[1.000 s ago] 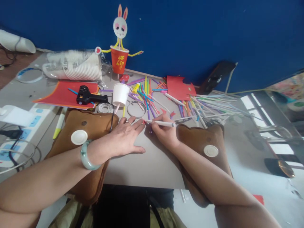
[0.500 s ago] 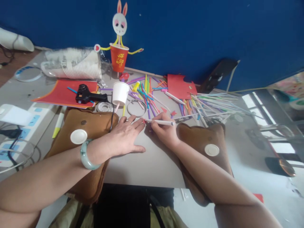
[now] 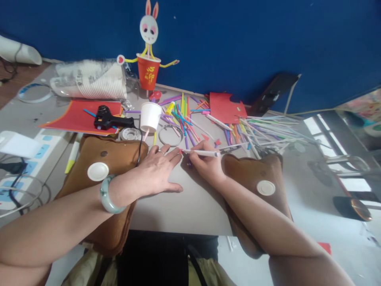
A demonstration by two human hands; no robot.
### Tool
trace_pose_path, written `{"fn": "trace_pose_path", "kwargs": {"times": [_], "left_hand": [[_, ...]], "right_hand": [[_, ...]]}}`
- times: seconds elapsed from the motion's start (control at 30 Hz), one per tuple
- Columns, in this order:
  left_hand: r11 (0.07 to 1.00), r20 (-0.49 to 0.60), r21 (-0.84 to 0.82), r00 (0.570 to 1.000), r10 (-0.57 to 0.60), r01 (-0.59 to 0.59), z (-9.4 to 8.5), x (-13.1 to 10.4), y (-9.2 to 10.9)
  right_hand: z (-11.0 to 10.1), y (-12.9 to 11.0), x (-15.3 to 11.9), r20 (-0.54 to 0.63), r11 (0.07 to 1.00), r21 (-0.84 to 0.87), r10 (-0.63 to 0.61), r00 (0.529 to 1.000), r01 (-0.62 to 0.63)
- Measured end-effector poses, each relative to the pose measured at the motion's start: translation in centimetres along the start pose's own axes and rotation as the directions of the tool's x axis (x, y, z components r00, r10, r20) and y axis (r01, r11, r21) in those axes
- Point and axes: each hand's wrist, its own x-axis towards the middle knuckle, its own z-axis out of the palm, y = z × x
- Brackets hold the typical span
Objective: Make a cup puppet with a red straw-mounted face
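Observation:
My right hand [image 3: 206,165] grips a white marker pen [image 3: 204,153], whose tip points left toward a tiny red piece [image 3: 180,151] by my left fingertips. My left hand [image 3: 159,169] lies flat on the grey table [image 3: 181,214], fingers stretched and thumb apart, with a ring and a pale green bangle on that arm. What lies under its fingertips is hidden. Just beyond stands a white paper cup [image 3: 150,117] with a pink and a yellow straw below it. A clear ring of tape [image 3: 170,135] rests beside the cup.
Brown cushions [image 3: 110,153] [image 3: 253,171] lie under both forearms. Behind are a black glue gun [image 3: 111,119], red paper [image 3: 228,108], coloured straws [image 3: 187,119], bagged paper cups [image 3: 89,79] and a rabbit figure on a red cup [image 3: 148,71]. A power strip [image 3: 26,167] sits at left.
Both hands hold nearly the same pose, with the marker pen's tip still by the left fingertips. The whole view has shifted very slightly.

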Motion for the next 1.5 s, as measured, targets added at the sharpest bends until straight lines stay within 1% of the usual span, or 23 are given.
{"fn": "trace_pose_path", "kwargs": {"times": [0.2,0.4,0.6,0.73,1.0,1.13,1.3,1.5], "left_hand": [[1.000,-0.009,-0.005,1.000,0.000,0.000,0.07,0.02,-0.02],[1.000,-0.011,-0.005,1.000,0.004,-0.004,0.16,-0.11,0.01],[1.000,-0.015,-0.004,1.000,0.007,-0.007,0.21,-0.07,-0.08],[1.000,-0.017,-0.015,1.000,0.011,-0.012,0.15,-0.06,-0.12],[1.000,-0.025,-0.006,1.000,0.007,-0.007,0.18,-0.05,-0.05],[1.000,-0.018,-0.009,1.000,0.007,-0.007,0.15,0.02,-0.05],[1.000,0.001,-0.005,1.000,0.000,0.000,-0.10,0.03,0.08],[1.000,-0.010,-0.005,1.000,0.005,-0.005,0.04,-0.08,-0.01]], "right_hand": [[-0.13,-0.20,-0.09,0.010,1.000,0.000,0.030,0.999,-0.030],[-0.05,0.08,-0.18,0.025,0.999,0.027,0.033,0.999,-0.034],[0.04,-0.09,-0.25,-0.019,0.998,0.056,0.020,1.000,-0.019],[0.11,-0.09,-0.35,0.003,0.997,0.062,0.046,0.999,-0.046],[0.12,0.17,-0.33,0.027,0.997,0.059,0.046,0.999,-0.047],[0.14,0.17,-0.37,0.058,0.994,0.087,0.067,0.996,-0.071],[0.03,0.12,-0.34,0.066,0.996,0.077,0.046,0.997,-0.052],[-0.22,-0.14,-0.21,0.066,0.997,0.051,0.046,0.997,-0.049]]}}
